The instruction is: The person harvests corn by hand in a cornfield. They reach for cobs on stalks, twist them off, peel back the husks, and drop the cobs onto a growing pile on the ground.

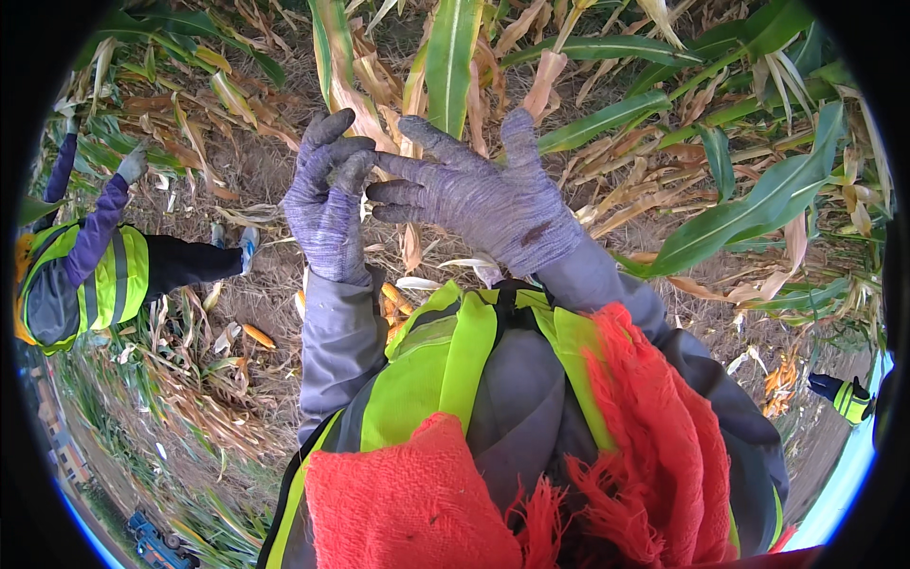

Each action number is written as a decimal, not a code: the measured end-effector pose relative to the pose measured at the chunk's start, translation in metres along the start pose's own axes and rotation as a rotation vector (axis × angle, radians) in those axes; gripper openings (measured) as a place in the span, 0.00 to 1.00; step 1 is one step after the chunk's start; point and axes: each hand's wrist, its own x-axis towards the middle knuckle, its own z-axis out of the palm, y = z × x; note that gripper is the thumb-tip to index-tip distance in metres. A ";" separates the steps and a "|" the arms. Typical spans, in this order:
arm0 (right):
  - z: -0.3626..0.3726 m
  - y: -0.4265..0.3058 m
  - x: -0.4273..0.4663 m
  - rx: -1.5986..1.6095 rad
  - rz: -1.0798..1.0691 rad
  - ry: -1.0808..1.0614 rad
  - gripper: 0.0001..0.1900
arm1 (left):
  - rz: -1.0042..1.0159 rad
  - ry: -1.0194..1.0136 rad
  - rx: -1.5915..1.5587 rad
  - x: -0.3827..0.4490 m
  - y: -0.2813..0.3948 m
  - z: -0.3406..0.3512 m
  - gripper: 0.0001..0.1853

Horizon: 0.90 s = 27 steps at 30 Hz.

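Note:
Both hands wear purple-grey knitted work gloves with soiled fingers. My left hand is raised in front of my chest, its fingers partly curled, with no object seen in it. Beside it, my right hand is spread, its fingers pointing towards the left hand and their tips close to it; whether they touch is hard to tell. A dark stain marks the back of the right glove. Beyond the hands stand maize leaves, green and dry brown. Below, between my forearms, husked maize cobs lie on the ground, partly hidden by my vest.
A co-worker in a yellow reflective vest stands at the left among maize stalks. A single cob lies on the soil nearby. At the far right are a cob pile and another person. A blue vehicle is at lower left.

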 end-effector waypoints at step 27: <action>-0.006 0.009 0.000 0.105 0.111 -0.039 0.53 | -0.053 0.494 -0.073 -0.006 -0.007 -0.057 0.10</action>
